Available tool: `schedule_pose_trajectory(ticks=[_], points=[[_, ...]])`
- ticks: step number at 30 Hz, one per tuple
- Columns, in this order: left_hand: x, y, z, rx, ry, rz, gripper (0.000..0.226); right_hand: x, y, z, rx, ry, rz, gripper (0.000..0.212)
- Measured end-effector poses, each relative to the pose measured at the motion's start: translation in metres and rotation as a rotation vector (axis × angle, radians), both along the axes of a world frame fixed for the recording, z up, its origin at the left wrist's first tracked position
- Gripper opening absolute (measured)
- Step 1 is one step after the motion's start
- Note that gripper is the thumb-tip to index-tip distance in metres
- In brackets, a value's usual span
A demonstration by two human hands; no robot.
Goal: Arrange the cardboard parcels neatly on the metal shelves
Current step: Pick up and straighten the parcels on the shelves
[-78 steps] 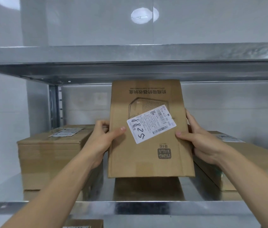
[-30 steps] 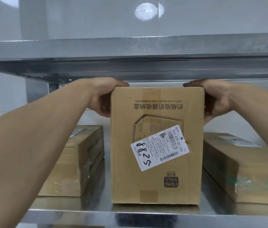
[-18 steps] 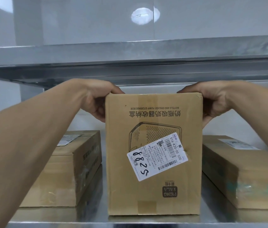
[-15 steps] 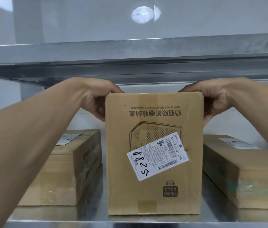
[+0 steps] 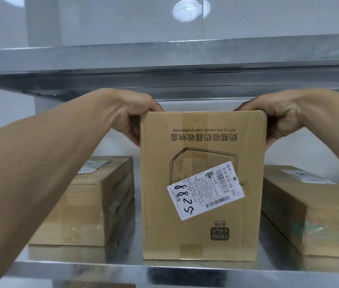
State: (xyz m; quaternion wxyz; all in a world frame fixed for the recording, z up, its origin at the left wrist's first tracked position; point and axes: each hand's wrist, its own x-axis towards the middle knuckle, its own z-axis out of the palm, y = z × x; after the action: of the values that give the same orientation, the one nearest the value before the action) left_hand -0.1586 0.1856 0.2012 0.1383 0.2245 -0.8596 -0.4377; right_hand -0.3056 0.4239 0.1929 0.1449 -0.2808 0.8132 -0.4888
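Gripping noted at both upper corners of the tall parcel (image 5: 201, 204): left hand (image 5: 131, 119) wraps the top-left corner, thumb on the top edge and fingers curled down the left side. The right hand (image 5: 278, 119) clasps the top-right corner the same way, its fingertips hidden behind the cardboard. Parcel stands upright on the lower shelf (image 5: 164, 269), base flat and just behind the front lip, print upside down. A slanted white label (image 5: 205, 191) bears a handwritten 8825. Above the top edge only a narrow band of room remains under the upper shelf (image 5: 164, 59), and both hands sit in it. To the left, a strip of bare metal separates it from the low left parcel (image 5: 93, 204). To the right, the low right parcel (image 5: 310, 215) lies close beside; contact cannot be told. Both low parcels lie flat, each with a white label on top. Shelf metal is bright and mirrors the boxes' bases. Behind, a glossy pale grey wall (image 5: 112, 21) shows one round light reflection (image 5: 187, 10).
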Motion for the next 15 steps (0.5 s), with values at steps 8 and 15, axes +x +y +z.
schedule_pose_trajectory(ticks=[8, 15], points=[[0.018, 0.004, -0.007, 0.035, 0.099, -0.029, 0.012, 0.017, 0.014, -0.005, -0.062, 0.033, -0.012, 0.02], [0.025, 0.007, -0.018, 0.072, 0.257, -0.01, 0.021, 0.022, 0.021, -0.017, -0.176, 0.077, -0.051, 0.017]])
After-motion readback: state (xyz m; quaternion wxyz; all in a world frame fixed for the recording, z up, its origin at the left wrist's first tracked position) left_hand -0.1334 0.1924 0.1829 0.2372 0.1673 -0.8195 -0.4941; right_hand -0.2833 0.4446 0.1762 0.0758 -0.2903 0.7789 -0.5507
